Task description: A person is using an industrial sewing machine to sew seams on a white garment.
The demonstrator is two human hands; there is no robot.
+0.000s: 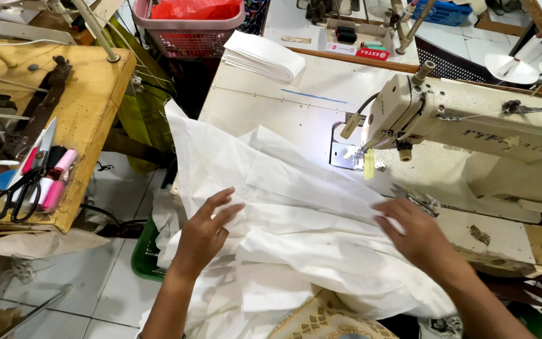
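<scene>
A large piece of white fabric (283, 207) lies crumpled across the sewing table and hangs over its near edge. My left hand (207, 229) rests flat on the fabric's left part, fingers spread. My right hand (412, 231) lies on the fabric's right edge, fingers stretched out and pressing down. A cream sewing machine (472, 125) stands at the right, its lit needle area (352, 154) just beyond the fabric's far edge. Neither hand grips anything.
A folded stack of white cloth (263, 56) lies at the table's far side. Black-handled scissors (23, 182) and pink tools lie on a wooden bench (89, 100) at the left. A pink basket (189, 31) with red material stands behind. A green bin (145, 257) sits on the tiled floor.
</scene>
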